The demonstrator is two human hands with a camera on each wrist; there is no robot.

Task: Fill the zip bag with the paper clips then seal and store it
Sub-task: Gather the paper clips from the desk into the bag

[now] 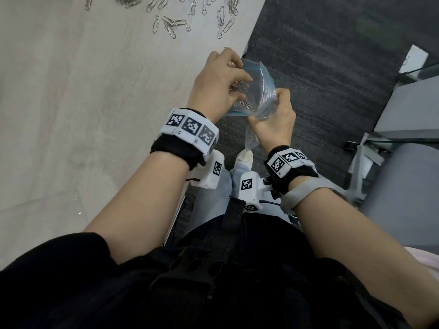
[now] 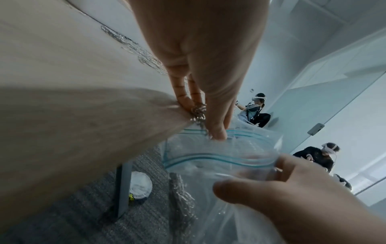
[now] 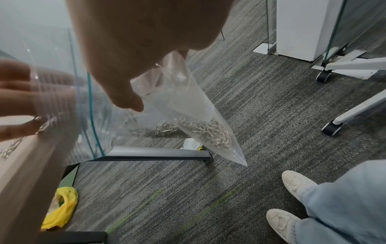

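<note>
Left hand (image 1: 221, 86) is being held at the table edge w/ fingers and thumb curled round a small bunch of paper clips (image 2: 198, 113), the bunch being pinched right at the mouth of the zip bag (image 1: 257, 91). Right hand (image 1: 275, 119) is being closed on the bag's near side, thumb and fingers gripping the plastic just below the blue zip strip, so the mouth is being kept wide open. Bag is being hung off the table (image 1: 83, 103), over grey carpet (image 3: 261, 115), its lower corner weighted by clips already inside (image 3: 211, 132). More loose clips (image 1: 175, 20) are lying scattered further back on the tabletop. White shoes (image 3: 296, 183) are being seen below.
</note>
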